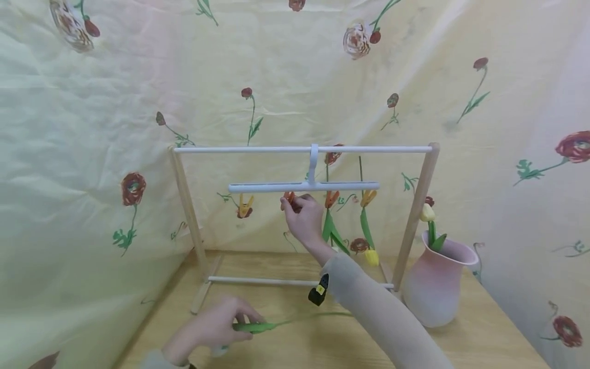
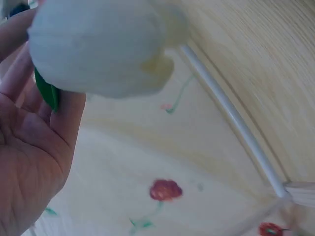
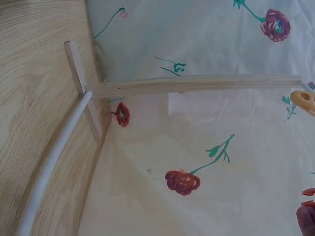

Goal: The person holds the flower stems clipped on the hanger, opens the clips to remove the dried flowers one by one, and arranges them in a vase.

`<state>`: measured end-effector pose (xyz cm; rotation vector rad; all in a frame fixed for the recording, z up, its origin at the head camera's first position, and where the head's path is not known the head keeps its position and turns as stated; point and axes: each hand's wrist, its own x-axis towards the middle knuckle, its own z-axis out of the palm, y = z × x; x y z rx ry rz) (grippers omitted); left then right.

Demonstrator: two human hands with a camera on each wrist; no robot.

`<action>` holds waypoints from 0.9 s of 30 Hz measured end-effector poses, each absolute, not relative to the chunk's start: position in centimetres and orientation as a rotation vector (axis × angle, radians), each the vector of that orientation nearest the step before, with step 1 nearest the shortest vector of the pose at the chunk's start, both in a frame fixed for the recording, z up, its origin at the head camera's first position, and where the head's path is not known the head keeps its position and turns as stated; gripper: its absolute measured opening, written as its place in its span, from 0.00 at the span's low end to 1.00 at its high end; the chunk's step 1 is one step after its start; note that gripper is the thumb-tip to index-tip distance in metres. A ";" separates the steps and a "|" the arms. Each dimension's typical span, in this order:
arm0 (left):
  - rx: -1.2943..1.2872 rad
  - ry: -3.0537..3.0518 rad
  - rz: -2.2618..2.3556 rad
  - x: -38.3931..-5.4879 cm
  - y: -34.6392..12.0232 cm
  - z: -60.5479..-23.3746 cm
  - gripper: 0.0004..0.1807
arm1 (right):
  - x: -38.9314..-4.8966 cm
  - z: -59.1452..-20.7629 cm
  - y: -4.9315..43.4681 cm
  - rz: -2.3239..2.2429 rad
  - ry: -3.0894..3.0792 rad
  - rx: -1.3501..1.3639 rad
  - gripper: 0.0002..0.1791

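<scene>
Low over the table, my left hand holds an artificial tulip by its green leaf and stem, the stem pointing right. Its white tulip head fills the upper part of the left wrist view, beyond the fingers. My right hand is raised to the white hanger and pinches an orange clip below its bar. A yellow clip hangs free to the left. Right of my hand, an orange clip and a yellow-orange clip each grip an upside-down tulip, one with a yellow head.
The hanger hooks over the white top rail of a wooden rack. A lower white rod joins its feet. To the right stands a pink-and-white vase with a pale yellow tulip. Flower-patterned cloth surrounds the table.
</scene>
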<state>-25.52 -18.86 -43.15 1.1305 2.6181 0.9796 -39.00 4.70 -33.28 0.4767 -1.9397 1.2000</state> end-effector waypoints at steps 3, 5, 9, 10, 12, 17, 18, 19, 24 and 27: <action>1.230 2.621 0.871 -25.6 -17.5 -43.0 0.17 | -39.0 -33.2 4.9 1.206 -1.958 0.473 0.12; 1.294 2.629 0.826 -25.7 -16.5 -42.9 0.18 | -39.0 -33.2 5.0 1.211 -1.974 0.461 0.12; 1.384 2.643 0.780 -26.3 -15.0 -42.3 0.19 | -38.9 -33.2 5.0 1.221 -1.992 0.443 0.12; 1.390 2.640 0.779 -26.5 -14.7 -42.1 0.19 | -38.9 -33.2 5.1 1.219 -1.995 0.441 0.12; 1.407 2.625 0.785 -26.8 -14.2 -41.6 0.19 | -38.9 -33.1 5.1 1.217 -1.998 0.446 0.12; 1.433 2.605 0.760 -27.3 -13.2 -41.0 0.19 | -38.8 -33.1 5.4 1.216 -2.017 0.461 0.14; 1.434 2.600 0.753 -27.4 -13.1 -41.0 0.19 | -38.7 -33.1 5.5 1.221 -2.024 0.461 0.14; 1.435 2.597 0.747 -27.5 -13.0 -41.0 0.19 | -38.7 -33.1 5.5 1.227 -2.034 0.458 0.15; 1.437 2.586 0.744 -27.6 -12.5 -41.2 0.18 | -38.4 -33.3 5.8 1.246 -2.104 0.455 0.15; 1.441 2.591 0.746 -27.6 -12.4 -41.3 0.18 | -38.0 -33.4 6.0 1.241 -2.142 0.476 0.14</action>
